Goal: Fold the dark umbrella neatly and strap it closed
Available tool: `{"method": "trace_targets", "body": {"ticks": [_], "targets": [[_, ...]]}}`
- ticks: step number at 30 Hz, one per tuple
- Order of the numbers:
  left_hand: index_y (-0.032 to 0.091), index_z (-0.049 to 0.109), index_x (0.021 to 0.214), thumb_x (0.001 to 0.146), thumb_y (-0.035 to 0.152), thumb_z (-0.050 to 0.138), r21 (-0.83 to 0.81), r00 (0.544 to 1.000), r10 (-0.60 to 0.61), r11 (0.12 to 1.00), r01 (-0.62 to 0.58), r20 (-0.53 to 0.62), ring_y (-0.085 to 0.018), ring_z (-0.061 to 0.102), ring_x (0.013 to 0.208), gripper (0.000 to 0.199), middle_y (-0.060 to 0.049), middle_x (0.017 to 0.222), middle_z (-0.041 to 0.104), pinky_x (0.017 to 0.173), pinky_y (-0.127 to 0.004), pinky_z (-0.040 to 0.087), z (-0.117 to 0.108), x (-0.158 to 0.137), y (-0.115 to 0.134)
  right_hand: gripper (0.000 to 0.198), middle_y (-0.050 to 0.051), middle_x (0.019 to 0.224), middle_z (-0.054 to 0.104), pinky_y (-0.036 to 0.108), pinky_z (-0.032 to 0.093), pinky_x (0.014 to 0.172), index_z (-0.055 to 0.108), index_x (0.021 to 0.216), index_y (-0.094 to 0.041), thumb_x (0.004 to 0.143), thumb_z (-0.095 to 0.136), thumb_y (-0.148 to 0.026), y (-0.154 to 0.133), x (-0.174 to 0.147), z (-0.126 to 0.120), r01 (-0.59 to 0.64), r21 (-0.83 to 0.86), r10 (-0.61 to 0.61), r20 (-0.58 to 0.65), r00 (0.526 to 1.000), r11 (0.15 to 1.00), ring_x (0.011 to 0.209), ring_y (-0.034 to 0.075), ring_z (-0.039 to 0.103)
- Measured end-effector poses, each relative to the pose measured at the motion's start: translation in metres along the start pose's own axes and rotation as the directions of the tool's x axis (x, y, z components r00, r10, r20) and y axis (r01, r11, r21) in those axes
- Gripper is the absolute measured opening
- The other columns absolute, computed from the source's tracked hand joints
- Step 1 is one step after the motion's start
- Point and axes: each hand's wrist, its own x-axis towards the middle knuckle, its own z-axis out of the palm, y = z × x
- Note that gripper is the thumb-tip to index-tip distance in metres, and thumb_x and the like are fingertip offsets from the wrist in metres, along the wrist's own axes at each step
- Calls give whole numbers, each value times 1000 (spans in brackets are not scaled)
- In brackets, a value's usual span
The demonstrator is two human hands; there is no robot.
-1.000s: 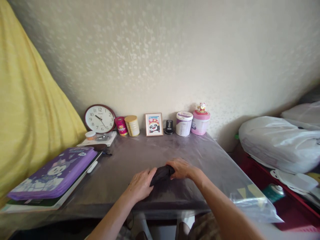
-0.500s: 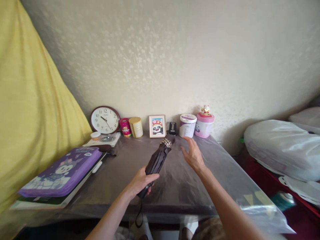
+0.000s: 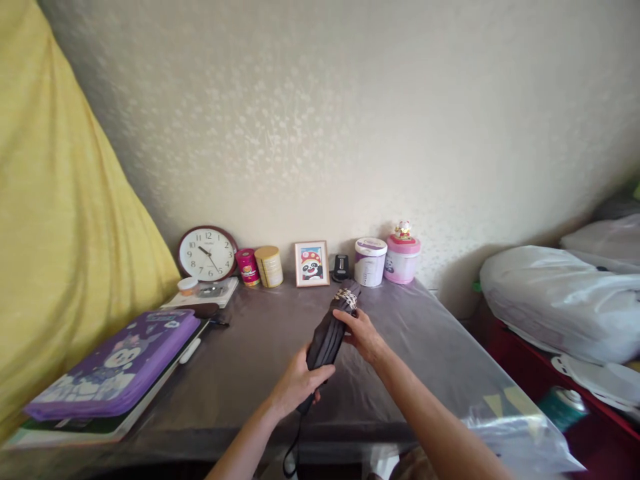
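Note:
A folded black umbrella (image 3: 327, 340) slants above the table, its top end with pale rib tips pointing away and to the right. My left hand (image 3: 300, 383) is wrapped round its lower part near the handle, thumb across the front. Higher up, my right hand (image 3: 361, 333) grips the canopy just below the rib tips, thumb on top and fingers partly hidden behind. A dark wrist strap (image 3: 291, 453) dangles from the handle end over the table's front edge.
Along the wall stand a clock (image 3: 208, 254), a pink can (image 3: 247, 267), a yellow can (image 3: 269, 267), a panda picture frame (image 3: 311, 265) and two tubs. A purple case (image 3: 115, 367) lies on books at left. White bags (image 3: 555, 300) lie right of the table (image 3: 420, 373).
My right hand, open and apart from the umbrella before, has come in to the left and closed on its upper part. The left hand keeps its hold, with the umbrella slightly further right.

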Motion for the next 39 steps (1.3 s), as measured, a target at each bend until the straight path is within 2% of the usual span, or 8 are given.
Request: {"method": "trace_targets", "body": {"ticks": [5,11,14,16,19,22,27,39], "targets": [[24,32,127,72,37,61,-69,997,-44,996,49,68,-10,53,40,64,3,70,55,37,-19,41,6,-2,6,45,5,90,65,28,52,61,55,95,-18,58,75,-36,-6,3,2,85,35,-81,-113,990,996,80,20,62],[22,26,135,72,32,58,88,989,21,996,-8,-146,-10,50,36,71,-2,81,63,39,-23,41,17,6,0,46,6,89,66,28,52,60,56,97,-18,61,71,-43,-2,5,8,135,3,-132,-169,977,991,81,21,63],[20,23,138,69,27,61,239,952,164,966,-101,-260,-20,65,76,79,-11,110,60,69,-30,49,17,13,-9,49,6,88,67,27,51,60,55,99,-17,61,69,-45,1,10,10,183,-8,-181,-192,965,983,79,20,63],[16,22,139,66,25,63,332,927,227,935,-123,-298,-25,57,105,84,-14,125,52,88,-33,43,15,16,-11,50,6,88,67,28,51,62,56,99,-16,61,69,-45,3,13,10,211,-3,-208,-200,957,977,79,21,63],[16,17,141,65,27,65,427,904,299,891,-150,-306,-27,45,119,91,-14,134,44,96,-35,36,14,16,-8,51,7,91,67,29,51,64,57,99,-16,59,70,-45,3,17,11,246,8,-238,-225,945,969,80,21,63],[21,10,143,65,30,68,518,903,313,846,-126,-292,-28,52,112,98,-14,129,49,90,-36,40,15,12,-2,52,7,92,67,28,51,63,58,98,-16,58,70,-46,3,20,12,261,-6,-253,-268,930,965,81,21,63],[20,20,141,75,27,57,609,915,264,793,-26,-305,-26,63,91,76,-14,104,65,77,-32,45,16,14,2,54,8,93,66,26,50,61,57,100,-15,60,68,-49,1,20,11,232,-47,-235,-290,928,972,82,22,62],[20,29,139,76,30,55,538,918,275,839,-84,-285,-24,65,85,69,-10,94,69,71,-27,45,10,17,5,57,8,100,65,27,51,64,55,103,-16,62,64,-54,0,20,13,218,-66,-228,-319,920,974,91,24,60]]}}
